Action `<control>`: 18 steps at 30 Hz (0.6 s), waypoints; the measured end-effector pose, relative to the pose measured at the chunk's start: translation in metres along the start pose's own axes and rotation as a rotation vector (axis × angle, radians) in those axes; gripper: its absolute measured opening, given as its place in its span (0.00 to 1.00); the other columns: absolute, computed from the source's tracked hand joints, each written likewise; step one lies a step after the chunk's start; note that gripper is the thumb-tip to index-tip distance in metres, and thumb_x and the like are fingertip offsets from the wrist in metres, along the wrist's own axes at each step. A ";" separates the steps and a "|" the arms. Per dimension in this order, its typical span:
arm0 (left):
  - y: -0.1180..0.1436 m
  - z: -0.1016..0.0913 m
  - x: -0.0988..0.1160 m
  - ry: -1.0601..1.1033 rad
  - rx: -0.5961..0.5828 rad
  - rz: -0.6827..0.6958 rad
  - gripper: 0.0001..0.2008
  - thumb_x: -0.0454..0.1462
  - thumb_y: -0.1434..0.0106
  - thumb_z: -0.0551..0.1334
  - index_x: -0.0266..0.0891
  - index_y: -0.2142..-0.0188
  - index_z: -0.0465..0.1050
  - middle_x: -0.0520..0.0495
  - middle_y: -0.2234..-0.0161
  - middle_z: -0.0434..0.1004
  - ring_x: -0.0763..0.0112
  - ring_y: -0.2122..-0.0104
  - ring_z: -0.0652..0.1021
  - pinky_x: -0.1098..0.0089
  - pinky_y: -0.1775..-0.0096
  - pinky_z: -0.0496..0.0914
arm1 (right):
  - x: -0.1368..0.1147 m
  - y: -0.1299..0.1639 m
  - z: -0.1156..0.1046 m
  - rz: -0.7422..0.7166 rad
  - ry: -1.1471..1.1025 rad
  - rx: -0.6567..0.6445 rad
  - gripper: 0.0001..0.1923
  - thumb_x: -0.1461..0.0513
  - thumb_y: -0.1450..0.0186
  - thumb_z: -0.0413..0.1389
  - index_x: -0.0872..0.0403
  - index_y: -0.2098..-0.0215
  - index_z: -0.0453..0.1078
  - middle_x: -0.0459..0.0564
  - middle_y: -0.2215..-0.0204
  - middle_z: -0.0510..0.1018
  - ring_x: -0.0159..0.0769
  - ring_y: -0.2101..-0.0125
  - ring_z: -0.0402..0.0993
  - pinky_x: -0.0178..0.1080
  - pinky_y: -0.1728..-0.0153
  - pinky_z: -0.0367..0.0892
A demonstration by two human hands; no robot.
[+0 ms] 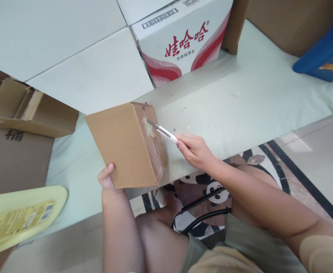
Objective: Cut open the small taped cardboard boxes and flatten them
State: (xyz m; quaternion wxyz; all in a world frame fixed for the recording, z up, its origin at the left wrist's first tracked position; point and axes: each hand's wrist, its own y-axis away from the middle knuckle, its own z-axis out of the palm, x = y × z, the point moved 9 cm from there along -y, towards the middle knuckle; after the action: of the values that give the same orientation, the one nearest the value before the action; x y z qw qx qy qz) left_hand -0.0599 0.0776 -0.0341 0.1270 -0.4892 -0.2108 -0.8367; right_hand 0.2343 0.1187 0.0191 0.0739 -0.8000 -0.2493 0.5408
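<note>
While the left hand is gripping one brown box by its near left corner, the right hand, just right of that box, is grasping one knife. Beyond both, one red-and-white carton is standing.

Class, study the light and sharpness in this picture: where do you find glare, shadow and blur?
In the head view, pale glare lies on the floor at right; a faint shadow falls on the cloth before the white carton; small print on the yellow bottle is blurred; the knife and brown box look fairly clear.
</note>
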 end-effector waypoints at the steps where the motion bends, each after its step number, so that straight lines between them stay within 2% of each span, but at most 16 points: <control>1: 0.000 0.000 0.000 -0.001 -0.002 0.004 0.34 0.37 0.58 0.71 0.37 0.48 0.76 0.44 0.64 0.86 0.60 0.72 0.83 0.66 0.70 0.79 | 0.000 0.001 0.002 0.010 0.001 0.004 0.14 0.61 0.26 0.45 0.52 0.64 0.71 0.44 0.77 0.66 0.33 0.75 0.63 0.36 0.70 0.60; 7: 0.001 -0.001 0.000 -0.072 -0.010 0.027 0.36 0.41 0.57 0.74 0.38 0.46 0.76 0.44 0.62 0.86 0.60 0.68 0.83 0.65 0.66 0.78 | -0.005 0.007 0.014 0.058 -0.003 0.020 0.14 0.61 0.26 0.44 0.52 0.68 0.65 0.44 0.76 0.64 0.33 0.74 0.63 0.36 0.69 0.59; 13: 0.002 -0.001 0.000 -0.096 -0.004 0.028 0.32 0.43 0.61 0.76 0.42 0.53 0.80 0.46 0.63 0.86 0.61 0.69 0.83 0.66 0.67 0.79 | -0.007 0.012 0.022 0.087 -0.004 0.024 0.14 0.61 0.26 0.43 0.51 0.70 0.60 0.44 0.76 0.62 0.33 0.74 0.61 0.36 0.69 0.58; 18: 0.002 -0.001 0.000 -0.100 0.005 0.022 0.32 0.44 0.62 0.76 0.40 0.54 0.81 0.44 0.64 0.86 0.61 0.69 0.83 0.66 0.68 0.79 | -0.009 0.016 0.026 0.090 0.013 0.023 0.14 0.61 0.26 0.43 0.51 0.70 0.58 0.44 0.76 0.62 0.33 0.74 0.59 0.36 0.70 0.57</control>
State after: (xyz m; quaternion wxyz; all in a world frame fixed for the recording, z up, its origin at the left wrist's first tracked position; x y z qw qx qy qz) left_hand -0.0596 0.0751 -0.0342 0.1266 -0.5324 -0.2138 -0.8092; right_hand 0.2137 0.0964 0.0094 0.0602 -0.8129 -0.2066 0.5412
